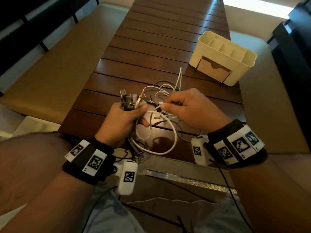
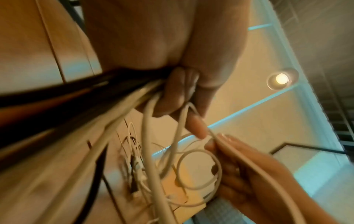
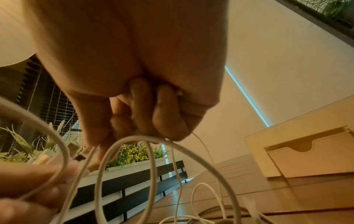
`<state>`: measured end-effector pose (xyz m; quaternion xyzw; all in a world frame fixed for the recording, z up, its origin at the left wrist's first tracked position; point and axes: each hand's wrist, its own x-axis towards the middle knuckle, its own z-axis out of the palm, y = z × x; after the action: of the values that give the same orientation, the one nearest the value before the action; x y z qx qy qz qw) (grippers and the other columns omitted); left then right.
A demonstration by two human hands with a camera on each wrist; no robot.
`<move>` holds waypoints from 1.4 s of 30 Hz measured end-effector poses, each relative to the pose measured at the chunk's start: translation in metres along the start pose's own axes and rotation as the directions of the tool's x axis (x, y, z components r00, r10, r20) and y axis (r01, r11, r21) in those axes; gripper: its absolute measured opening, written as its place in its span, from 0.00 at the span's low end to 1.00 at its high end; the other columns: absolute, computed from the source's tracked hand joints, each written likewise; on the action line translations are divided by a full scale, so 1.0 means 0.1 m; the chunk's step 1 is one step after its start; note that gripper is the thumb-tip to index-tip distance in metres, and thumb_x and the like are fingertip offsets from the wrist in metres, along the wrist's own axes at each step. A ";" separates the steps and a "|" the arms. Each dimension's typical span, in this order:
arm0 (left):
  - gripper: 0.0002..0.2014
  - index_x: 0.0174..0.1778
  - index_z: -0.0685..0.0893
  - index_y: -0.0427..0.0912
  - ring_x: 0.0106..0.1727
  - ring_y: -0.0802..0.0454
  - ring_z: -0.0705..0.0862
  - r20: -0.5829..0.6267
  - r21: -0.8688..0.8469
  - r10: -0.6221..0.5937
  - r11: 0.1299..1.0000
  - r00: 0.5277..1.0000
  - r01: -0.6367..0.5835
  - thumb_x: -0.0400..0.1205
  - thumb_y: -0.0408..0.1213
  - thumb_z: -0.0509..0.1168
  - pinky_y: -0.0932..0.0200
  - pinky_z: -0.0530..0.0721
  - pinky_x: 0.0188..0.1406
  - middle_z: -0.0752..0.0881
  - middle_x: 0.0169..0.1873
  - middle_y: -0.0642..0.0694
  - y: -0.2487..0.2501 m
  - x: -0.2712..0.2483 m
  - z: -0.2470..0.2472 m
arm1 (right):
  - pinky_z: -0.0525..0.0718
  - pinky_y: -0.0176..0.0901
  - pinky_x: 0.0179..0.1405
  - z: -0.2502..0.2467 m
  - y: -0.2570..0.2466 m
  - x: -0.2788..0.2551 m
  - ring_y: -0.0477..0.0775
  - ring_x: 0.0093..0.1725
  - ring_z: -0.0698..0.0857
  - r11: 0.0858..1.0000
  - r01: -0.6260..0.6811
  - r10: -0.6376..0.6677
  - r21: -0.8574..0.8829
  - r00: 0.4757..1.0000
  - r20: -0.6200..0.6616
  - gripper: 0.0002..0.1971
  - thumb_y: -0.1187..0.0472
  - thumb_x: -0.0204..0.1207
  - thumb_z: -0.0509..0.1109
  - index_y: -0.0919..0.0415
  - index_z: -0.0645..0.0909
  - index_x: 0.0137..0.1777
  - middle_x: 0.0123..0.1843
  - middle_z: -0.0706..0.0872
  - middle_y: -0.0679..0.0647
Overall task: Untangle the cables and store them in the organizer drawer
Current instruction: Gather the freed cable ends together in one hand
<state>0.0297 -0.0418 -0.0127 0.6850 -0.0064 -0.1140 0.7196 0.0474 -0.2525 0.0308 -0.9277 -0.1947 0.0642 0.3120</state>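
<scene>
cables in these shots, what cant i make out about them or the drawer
- Count of tangled white and grey cables: head view, loops overlap; cannot tell.
- Plug ends in the left hand: head view, too small to type.
- What the right hand pinches: right wrist view, curled fingers cover it.
- Inside the cream plastic organizer's drawer: shut front hides it.
- Left wrist view: near cables blurred.
</scene>
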 end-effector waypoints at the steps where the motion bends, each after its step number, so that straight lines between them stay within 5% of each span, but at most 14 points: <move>1: 0.04 0.44 0.88 0.42 0.32 0.45 0.89 -0.006 0.046 0.005 0.999 1.000 -0.005 0.83 0.34 0.70 0.51 0.87 0.38 0.89 0.33 0.39 -0.02 0.00 0.01 | 0.82 0.44 0.36 0.00 0.00 0.00 0.48 0.33 0.83 1.000 -0.009 0.009 -0.001 1.000 0.012 0.13 0.50 0.83 0.68 0.57 0.88 0.47 0.36 0.86 0.51; 4: 0.05 0.51 0.89 0.38 0.47 0.42 0.91 0.009 0.220 0.024 0.975 1.000 -0.026 0.81 0.34 0.73 0.39 0.88 0.55 0.92 0.44 0.40 -0.08 0.00 0.04 | 0.83 0.48 0.37 0.02 0.00 -0.01 0.50 0.34 0.84 0.999 -0.029 0.029 0.012 0.999 0.030 0.12 0.49 0.83 0.67 0.54 0.88 0.48 0.37 0.87 0.50; 6: 0.08 0.53 0.88 0.37 0.49 0.41 0.91 0.003 0.238 0.045 0.970 0.999 -0.045 0.80 0.34 0.75 0.34 0.89 0.51 0.91 0.46 0.39 -0.06 -0.02 0.05 | 0.82 0.48 0.35 0.05 -0.01 -0.01 0.50 0.32 0.83 1.000 -0.025 0.025 0.007 0.999 0.031 0.12 0.49 0.83 0.67 0.54 0.88 0.48 0.35 0.86 0.50; 11: 0.04 0.49 0.89 0.38 0.36 0.64 0.88 0.049 0.264 0.150 0.951 0.987 -0.158 0.81 0.35 0.73 0.65 0.83 0.39 0.90 0.34 0.56 0.02 -0.07 0.06 | 0.82 0.46 0.36 0.09 -0.06 0.01 0.49 0.34 0.83 0.999 0.025 -0.024 0.025 0.999 -0.030 0.10 0.52 0.84 0.67 0.54 0.88 0.49 0.36 0.86 0.50; 14: 0.02 0.46 0.90 0.39 0.43 0.56 0.90 0.022 0.250 0.189 0.950 0.982 -0.189 0.80 0.33 0.74 0.55 0.86 0.47 0.92 0.38 0.51 0.09 -0.06 0.00 | 0.82 0.44 0.37 0.08 -0.07 0.00 0.47 0.36 0.83 0.999 0.031 -0.030 0.033 0.998 -0.046 0.10 0.52 0.84 0.68 0.55 0.87 0.49 0.37 0.86 0.48; 17: 0.12 0.37 0.89 0.51 0.36 0.66 0.86 0.012 0.224 0.234 0.947 0.972 -0.230 0.79 0.27 0.73 0.68 0.81 0.40 0.88 0.31 0.60 0.22 -0.07 -0.13 | 0.81 0.41 0.39 0.04 0.00 -0.02 0.46 0.38 0.83 1.000 -0.018 0.019 -0.022 0.999 0.033 0.10 0.50 0.83 0.68 0.54 0.86 0.49 0.39 0.86 0.47; 20: 0.09 0.34 0.89 0.54 0.37 0.58 0.86 -0.033 0.023 0.218 0.976 0.975 -0.217 0.72 0.32 0.76 0.61 0.84 0.41 0.87 0.32 0.56 0.37 -0.07 -0.43 | 0.79 0.41 0.39 -0.06 0.13 -0.04 0.45 0.41 0.84 0.983 -0.133 0.147 -0.123 0.983 0.113 0.07 0.48 0.83 0.67 0.48 0.83 0.47 0.42 0.85 0.46; 23: 0.19 0.43 0.89 0.45 0.36 0.54 0.88 0.162 0.097 0.041 0.994 0.986 -0.057 0.59 0.42 0.86 0.62 0.87 0.36 0.89 0.35 0.49 0.42 -0.11 -0.66 | 0.76 0.39 0.40 -0.21 0.18 -0.05 0.44 0.43 0.85 0.973 -0.223 0.228 -0.057 0.965 0.130 0.05 0.48 0.82 0.69 0.45 0.83 0.47 0.43 0.86 0.45; 25: 0.22 0.48 0.87 0.34 0.38 0.48 0.90 0.281 0.319 -0.123 0.947 0.952 0.028 0.63 0.37 0.85 0.55 0.87 0.39 0.91 0.38 0.43 0.36 -0.14 -0.60 | 0.80 0.41 0.44 -0.28 0.14 -0.05 0.45 0.45 0.86 0.974 -0.221 0.210 0.056 0.966 0.152 0.04 0.50 0.81 0.70 0.45 0.85 0.47 0.43 0.89 0.46; 28: 0.08 0.45 0.90 0.39 0.36 0.45 0.88 0.297 0.528 -0.171 0.849 0.940 -0.012 0.75 0.38 0.78 0.46 0.83 0.36 0.91 0.37 0.43 0.25 -0.15 -0.35 | 0.82 0.39 0.45 -0.27 0.08 -0.06 0.45 0.43 0.87 0.971 -0.212 0.187 0.108 0.961 0.205 0.05 0.49 0.80 0.72 0.44 0.89 0.49 0.41 0.90 0.46; 31: 0.03 0.47 0.91 0.38 0.26 0.70 0.81 0.180 0.413 -0.012 0.908 0.984 -0.065 0.80 0.30 0.73 0.76 0.74 0.28 0.88 0.29 0.59 0.21 -0.14 -0.21 | 0.76 0.30 0.40 -0.19 0.06 -0.07 0.34 0.42 0.85 0.975 -0.224 0.213 0.010 0.941 0.264 0.08 0.47 0.79 0.71 0.42 0.91 0.52 0.40 0.89 0.34; 36: 0.17 0.53 0.88 0.27 0.20 0.61 0.71 0.154 0.275 0.101 0.951 0.983 -0.141 0.79 0.40 0.72 0.68 0.70 0.20 0.80 0.29 0.39 0.27 -0.14 -0.09 | 0.84 0.43 0.46 -0.04 -0.03 -0.07 0.41 0.43 0.87 0.990 -0.137 0.136 -0.019 0.948 0.288 0.11 0.45 0.80 0.70 0.46 0.91 0.55 0.44 0.91 0.42; 39: 0.09 0.49 0.89 0.34 0.22 0.65 0.76 0.236 0.319 0.084 0.934 0.968 -0.159 0.80 0.37 0.72 0.72 0.72 0.24 0.84 0.24 0.55 0.29 -0.19 0.04 | 0.84 0.48 0.38 -0.02 -0.09 -0.07 0.49 0.35 0.85 0.997 -0.083 0.081 0.000 0.975 0.206 0.09 0.47 0.81 0.70 0.46 0.91 0.50 0.38 0.89 0.48; 42: 0.03 0.41 0.87 0.37 0.22 0.64 0.77 0.221 0.376 0.082 0.912 0.972 -0.162 0.81 0.31 0.72 0.70 0.72 0.25 0.84 0.21 0.55 0.29 -0.18 0.03 | 0.78 0.38 0.32 -0.02 -0.10 -0.09 0.45 0.31 0.81 0.998 -0.069 0.068 0.002 0.986 0.155 0.06 0.49 0.82 0.70 0.46 0.88 0.50 0.34 0.85 0.46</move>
<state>0.0157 -0.0406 0.0184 0.7981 -0.1444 -0.1333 0.5696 0.0361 -0.2502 0.0389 -0.9249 -0.1861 0.1475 0.2970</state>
